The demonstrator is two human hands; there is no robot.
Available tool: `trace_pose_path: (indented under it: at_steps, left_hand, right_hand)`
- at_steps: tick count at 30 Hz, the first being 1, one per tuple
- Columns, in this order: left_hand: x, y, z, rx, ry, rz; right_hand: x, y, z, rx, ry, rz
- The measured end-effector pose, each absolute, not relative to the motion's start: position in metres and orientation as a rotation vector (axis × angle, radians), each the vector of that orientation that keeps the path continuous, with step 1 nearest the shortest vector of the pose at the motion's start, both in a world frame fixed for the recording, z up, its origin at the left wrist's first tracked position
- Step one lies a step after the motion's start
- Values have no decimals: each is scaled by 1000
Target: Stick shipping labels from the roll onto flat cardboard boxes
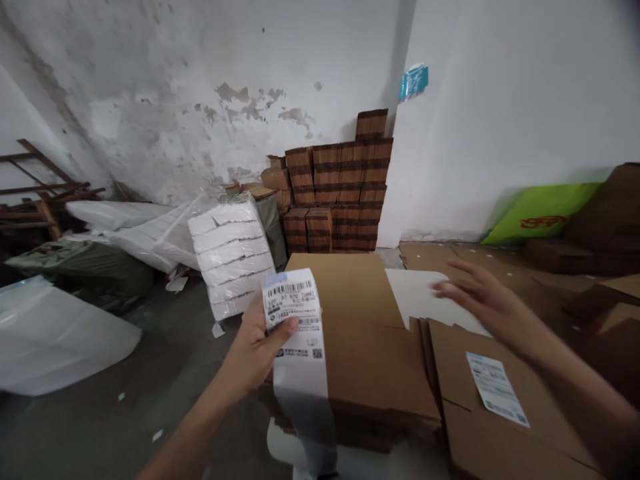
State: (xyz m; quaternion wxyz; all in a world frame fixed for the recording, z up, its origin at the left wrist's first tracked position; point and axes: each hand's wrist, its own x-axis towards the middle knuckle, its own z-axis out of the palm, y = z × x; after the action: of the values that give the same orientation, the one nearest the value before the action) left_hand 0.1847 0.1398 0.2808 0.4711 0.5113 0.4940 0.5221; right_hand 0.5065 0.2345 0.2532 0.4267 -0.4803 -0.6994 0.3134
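Note:
My left hand [257, 337] grips a strip of printed shipping labels [299, 373], thumb on the front face, with the strip trailing down toward the bottom edge. Right beside it lies a stack of flattened cardboard boxes [360, 313]. My right hand [473, 293], slightly blurred, is raised with its fingers apart and holds nothing. It hovers above a white surface [415, 288] and another pile of flat cardboard boxes [520, 427]. On that pile's top box a shipping label [497, 388] is stuck.
Bundled flat cartons [340, 180] are piled against the back wall. A wrapped white stack [233, 257] and white sacks [65, 340] stand on the floor at left. A bright green bag or panel [540, 213] leans at right beside brown boxes [610, 213].

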Motion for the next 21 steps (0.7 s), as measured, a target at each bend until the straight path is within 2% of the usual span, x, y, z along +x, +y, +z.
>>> trace_pose_path:
  at_steps: [2, 6, 10, 13, 15, 17, 19, 21]
  left_hand:
    - [194, 138, 281, 1385, 1287, 1224]
    - [198, 126, 289, 1155, 1159, 1334]
    - [186, 129, 297, 527, 1010, 1488]
    - [153, 147, 285, 325, 1092, 1649]
    - [119, 156, 269, 232, 1142, 1866]
    - [90, 158, 254, 172, 1198, 1998]
    - [76, 153, 246, 159, 1242, 1977]
    - [81, 144, 245, 230, 1296, 1778]
  right_hand:
    - [443, 222, 283, -959, -1963, 884]
    - [361, 195, 309, -625, -2139, 646]
    - [344, 181, 300, -430, -2267, 378]
    - [353, 190, 311, -292, -2238, 491]
    - [362, 213, 323, -333, -2036, 685]
    - [366, 247, 326, -537, -1834, 718]
    - [364, 282, 315, -891, -1823, 593]
    - [360, 304, 292, -1195, -1935, 492]
